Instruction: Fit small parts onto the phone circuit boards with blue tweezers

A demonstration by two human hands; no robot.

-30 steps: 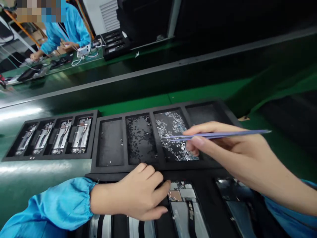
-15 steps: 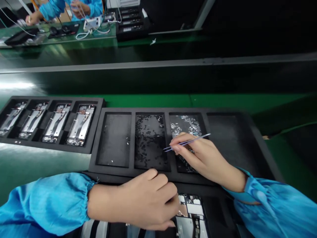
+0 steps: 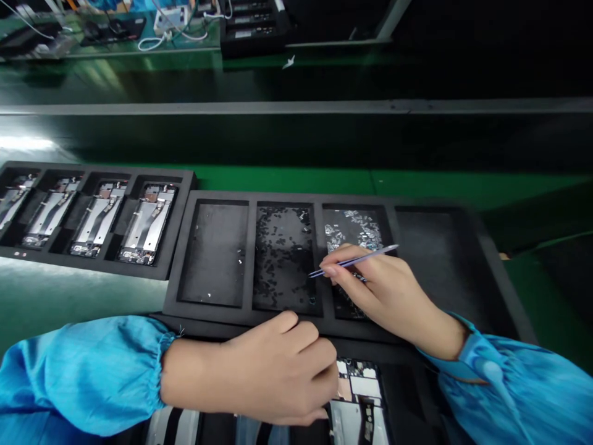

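My right hand [image 3: 375,281] holds purple tweezers [image 3: 356,261] in a pinch. Their tips, close together, hover over the right side of a compartment scattered with small black pieces [image 3: 273,253]. Behind that hand, another compartment contains many small shiny pieces [image 3: 365,230], partly covered. My left hand [image 3: 273,371] is closed, its fingers curled down beside an opened phone [image 3: 359,402] with a bared circuit board and metal plate. Whatever those fingers may grip is hidden. Both hands are over the black foam trays [image 3: 250,253].
To the left, another black tray [image 3: 178,228] holds several opened phones [image 3: 148,222]. More phone bodies [image 3: 173,426] lie beneath my left forearm. Across a raised rail [image 3: 278,107] is another bench with cables, a white box [image 3: 170,20] and a stacked tray [image 3: 252,37].
The tweezer tips have come together from slightly apart. My view has shifted, so the co-worker's hands at the top have mostly left the picture. My left hand stays almost in place.
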